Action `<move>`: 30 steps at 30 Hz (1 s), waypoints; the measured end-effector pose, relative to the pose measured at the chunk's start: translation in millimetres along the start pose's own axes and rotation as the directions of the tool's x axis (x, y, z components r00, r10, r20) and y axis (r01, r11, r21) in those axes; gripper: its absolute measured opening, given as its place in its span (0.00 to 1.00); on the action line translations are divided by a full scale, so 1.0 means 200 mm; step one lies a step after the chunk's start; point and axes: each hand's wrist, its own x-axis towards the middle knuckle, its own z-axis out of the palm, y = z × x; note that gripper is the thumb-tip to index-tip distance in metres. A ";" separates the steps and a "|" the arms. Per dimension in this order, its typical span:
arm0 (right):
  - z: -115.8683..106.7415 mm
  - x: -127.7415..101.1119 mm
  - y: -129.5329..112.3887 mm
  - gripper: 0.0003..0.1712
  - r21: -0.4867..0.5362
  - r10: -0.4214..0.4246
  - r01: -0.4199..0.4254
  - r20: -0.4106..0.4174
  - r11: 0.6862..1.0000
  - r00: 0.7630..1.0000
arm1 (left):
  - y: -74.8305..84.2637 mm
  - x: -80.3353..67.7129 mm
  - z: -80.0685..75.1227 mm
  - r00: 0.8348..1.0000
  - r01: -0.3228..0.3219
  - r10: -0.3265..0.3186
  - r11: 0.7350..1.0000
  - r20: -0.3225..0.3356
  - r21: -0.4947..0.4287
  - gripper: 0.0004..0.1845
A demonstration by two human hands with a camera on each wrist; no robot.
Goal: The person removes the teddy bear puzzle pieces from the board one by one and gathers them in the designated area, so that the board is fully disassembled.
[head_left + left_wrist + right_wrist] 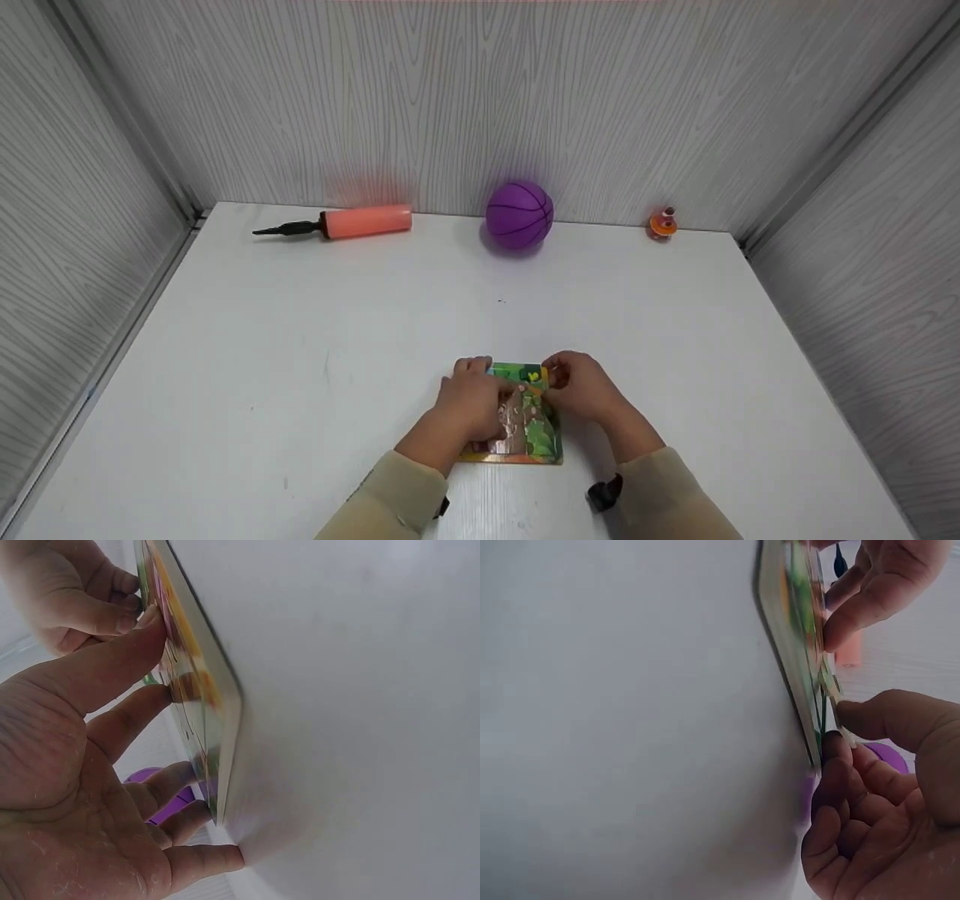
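A small, flat jigsaw puzzle [541, 444] with a bright green, brown and orange picture lies near the front middle of the table. My left hand [472, 405] spreads over its left part, fingertips and thumb resting on the picture. One finger of it reaches past the edge onto the tabletop in the left wrist view. At the puzzle's far right corner, my right hand [585, 386] pinches a thin puzzle piece [830, 684] between thumb and fingers. That piece is tilted up from the board in the right wrist view, and the fingers hide part of it.
Along the back wall lie an orange hand pump [367, 222] with a black nozzle, a purple basketball [520, 215] and a small orange toy figure [663, 224]. Wood-grain panels enclose the white table [360, 315] at the back and sides.
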 end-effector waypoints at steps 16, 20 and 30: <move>-0.12 0.04 0.05 0.25 -0.015 -0.034 0.033 -0.032 0.999 0.999 | 0.01 -0.01 -0.03 1.000 -0.003 0.003 1.000 0.012 -0.028 0.30; -0.19 0.07 0.09 0.26 -0.033 -0.020 0.018 -0.058 0.999 0.998 | 0.01 -0.01 -0.02 1.000 0.006 -0.006 0.999 0.008 -0.039 0.31; -0.30 0.14 0.18 0.28 -0.063 0.052 -0.055 -0.059 0.997 0.997 | 0.00 -0.01 -0.01 1.000 -0.006 0.006 1.000 -0.001 -0.018 0.31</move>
